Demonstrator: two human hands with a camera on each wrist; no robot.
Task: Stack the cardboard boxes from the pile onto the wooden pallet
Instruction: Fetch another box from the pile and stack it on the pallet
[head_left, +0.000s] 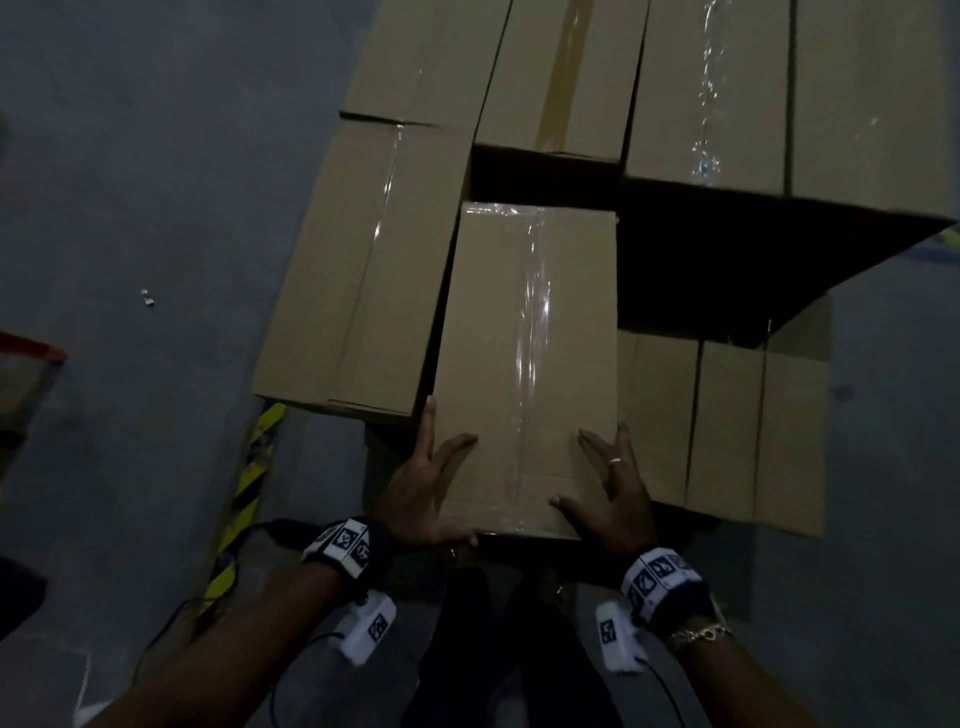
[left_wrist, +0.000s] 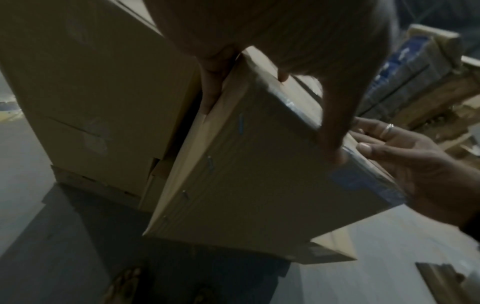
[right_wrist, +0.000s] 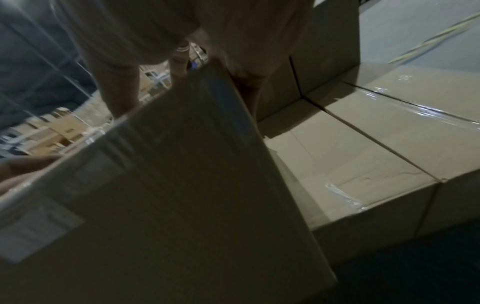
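- Head view: left hand (head_left: 434, 483) and right hand (head_left: 610, 480) clasp the near end of a taped box (head_left: 524, 364), among stacked boxes (head_left: 363, 270).
- Left wrist: fingers (left_wrist: 331, 123) wrap its edge; box tilted.
- Right wrist: lower boxes (right_wrist: 363, 156) already laid; pallet hidden, remainder unclear.

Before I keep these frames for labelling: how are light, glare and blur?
Head view: dim, glare streaks on the tape of the held box, deep shadow beside it. Left wrist view: dark, the left hand blurred up close. Right wrist view: darkest, the box smeared.
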